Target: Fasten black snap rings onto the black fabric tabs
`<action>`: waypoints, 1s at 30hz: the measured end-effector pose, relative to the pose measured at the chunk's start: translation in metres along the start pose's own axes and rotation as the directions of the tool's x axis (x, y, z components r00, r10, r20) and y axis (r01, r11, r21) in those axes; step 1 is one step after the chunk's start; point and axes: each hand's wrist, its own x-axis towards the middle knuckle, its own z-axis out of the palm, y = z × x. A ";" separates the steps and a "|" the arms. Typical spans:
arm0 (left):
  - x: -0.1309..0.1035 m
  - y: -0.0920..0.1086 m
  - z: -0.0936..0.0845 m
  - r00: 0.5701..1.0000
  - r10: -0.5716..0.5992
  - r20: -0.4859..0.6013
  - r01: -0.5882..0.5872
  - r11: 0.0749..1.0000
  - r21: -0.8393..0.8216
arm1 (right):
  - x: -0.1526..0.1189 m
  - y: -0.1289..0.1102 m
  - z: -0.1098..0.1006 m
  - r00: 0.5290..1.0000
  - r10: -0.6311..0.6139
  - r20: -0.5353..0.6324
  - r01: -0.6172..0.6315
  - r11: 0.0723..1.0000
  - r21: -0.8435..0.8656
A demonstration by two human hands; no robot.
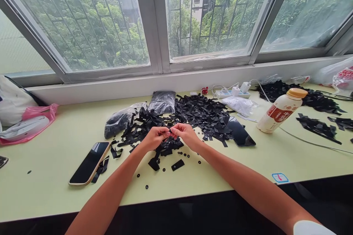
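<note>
My left hand (156, 137) and my right hand (186, 136) meet at the middle of the table, fingertips pinched close together. Whatever lies between the fingertips is too small and hidden to name. Behind and beneath them spreads a large pile of black fabric strips (202, 114). Several small round black pieces (147, 187) are scattered on the table nearer to me, beside a single flat black strip (178, 165) with a small white mark.
A phone (89, 163) lies at the left, another phone (240, 132) at the right. Near the latter stands a bottle (281, 111). Plastic bags (162, 102) and a power strip (233, 93) sit toward the window. More black strips (318, 127) lie at the far right.
</note>
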 end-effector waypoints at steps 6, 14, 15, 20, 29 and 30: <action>0.000 -0.001 0.001 0.999 -0.030 0.040 0.032 0.998 -0.050 | 0.002 0.005 0.005 0.995 0.091 -0.046 -0.089 0.995 0.052; 0.003 0.000 0.002 0.985 -0.175 -0.008 0.172 0.975 -0.143 | 0.005 0.002 -0.004 0.986 -0.005 -0.168 -0.046 0.953 -0.299; 0.003 -0.001 0.001 0.980 -0.196 -0.024 0.190 0.970 -0.150 | 0.005 0.000 -0.006 0.983 -0.024 -0.180 -0.040 0.937 -0.347; 0.003 -0.004 -0.002 0.969 -0.230 -0.086 0.220 0.969 -0.113 | 0.004 -0.001 -0.006 0.984 0.052 -0.171 -0.102 0.948 -0.301; 0.003 -0.006 -0.004 0.949 0.017 -0.314 0.082 0.951 0.299 | 0.005 -0.013 -0.015 0.981 -0.136 -0.137 0.028 0.803 -0.595; 0.003 -0.008 -0.007 0.914 0.068 -0.400 0.098 0.920 0.380 | 0.007 -0.017 -0.024 0.965 -0.178 -0.191 -0.003 0.722 -0.692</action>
